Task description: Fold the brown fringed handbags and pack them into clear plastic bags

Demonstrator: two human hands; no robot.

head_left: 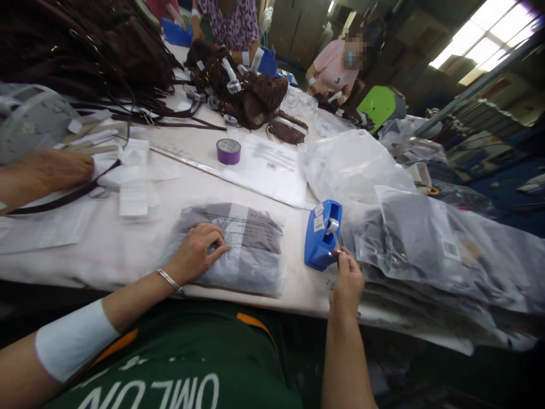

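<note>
A plastic-wrapped package (259, 261), grey and dark with printed text on its film, lies flat on the table in front of me. My left hand (198, 250) rests on its top left part, fingers slightly bent and the thumb apart, gripping nothing. To the right of the package stands a blue tape dispenser (313, 241) with a roll of clear tape (332, 226) in it. At the dispenser's front edge, my right hand (348, 281) pinches the end of the tape between thumb and fingers.
Another person's hand (63, 170) lies by white tags (134, 201) at left. A purple tape roll (229, 152) sits beyond the package. Brown fringed bags (255, 96) are heaped at the back. Bagged items (417, 244) pile up on the right. Two people work across the table.
</note>
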